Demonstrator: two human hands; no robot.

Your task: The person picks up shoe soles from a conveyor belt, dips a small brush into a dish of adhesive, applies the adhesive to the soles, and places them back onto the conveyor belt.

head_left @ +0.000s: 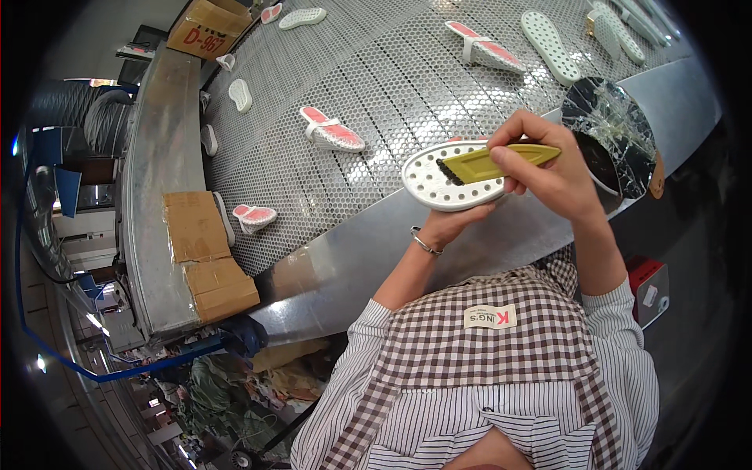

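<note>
A white sole [421, 174] with rows of round holes rests in my left hand [453, 224], its holed face turned up. The fingers of that hand are mostly hidden beneath the sole. My right hand [552, 174] pinches a flat yellow-green brush [479, 165] between thumb and fingers. Its short dark bristles touch the sole's face near the middle. Close to my right wrist, a dark pot [599, 163] stands with a wide rim covered in shiny, cracked-looking dried film [611, 117].
On the perforated metal mesh belt [376, 70] lie pink-and-white strapped sandal uppers [333, 133] and white holed soles [550, 47]. Flattened cardboard [192, 227] covers part of the metal side ledge at left. A cardboard box [207, 30] sits farther back. A metal edge [337, 258] runs before me.
</note>
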